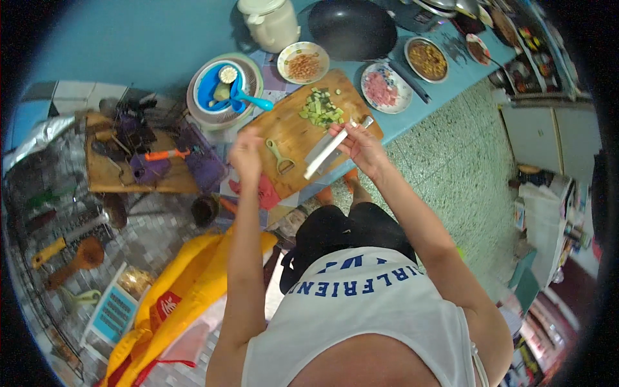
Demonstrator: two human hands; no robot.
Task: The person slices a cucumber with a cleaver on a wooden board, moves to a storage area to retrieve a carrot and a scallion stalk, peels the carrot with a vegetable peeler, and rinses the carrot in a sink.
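My right hand (360, 145) holds a long white stick (325, 156), apparently a peeled vegetable piece, above the wooden cutting board (295, 126). Beneath it lies a knife (315, 147), its blade partly hidden by the stick and hand. Diced green vegetable (319, 107) is heaped just beyond my fingers. My left hand (246, 152), blurred by motion, is over the board's left edge; its fingers are unclear and no object shows in it. Between the two hands a green-handled peeler (280, 157) rests on the board.
Behind the board stand a bowl of peanuts (303, 64), a black wok (352, 29) and a cream lidded jar (272, 24). A plate of pink chopped meat (382, 89) is at right. Nested basins (197, 113) hold a blue tool. A red cloth (266, 192) lies near the board's left corner.
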